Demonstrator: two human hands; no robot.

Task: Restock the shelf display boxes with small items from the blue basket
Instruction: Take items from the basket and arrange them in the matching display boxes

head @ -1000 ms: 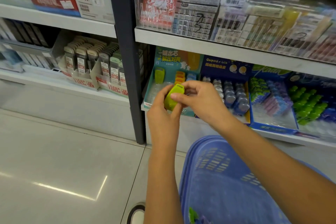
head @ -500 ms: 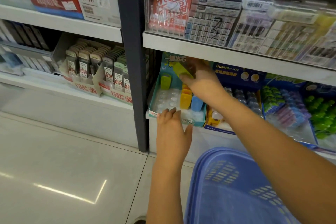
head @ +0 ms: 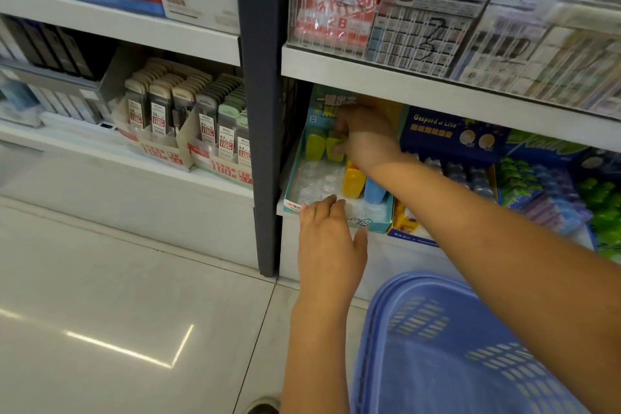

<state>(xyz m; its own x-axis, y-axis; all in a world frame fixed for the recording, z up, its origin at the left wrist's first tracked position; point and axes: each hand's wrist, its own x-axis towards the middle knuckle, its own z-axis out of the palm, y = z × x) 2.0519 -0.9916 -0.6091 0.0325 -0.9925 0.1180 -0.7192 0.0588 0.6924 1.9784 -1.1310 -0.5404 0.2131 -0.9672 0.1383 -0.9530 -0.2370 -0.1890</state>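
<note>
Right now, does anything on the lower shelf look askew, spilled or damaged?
Nothing stands out. The teal box sits square at the shelf edge, its clear tray mostly bare, with green, orange and blue items upright. Left hand rests on its front; right hand reaches in.

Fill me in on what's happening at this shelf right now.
A person is restocking the teal display box on the lower shelf. Their right hand reaches deep into it, setting a yellow-green item beside another at the back. The left hand rests flat on the box's front edge. The blue basket sits below on the floor; an orange item and a blue item already stand in the box.
</note>
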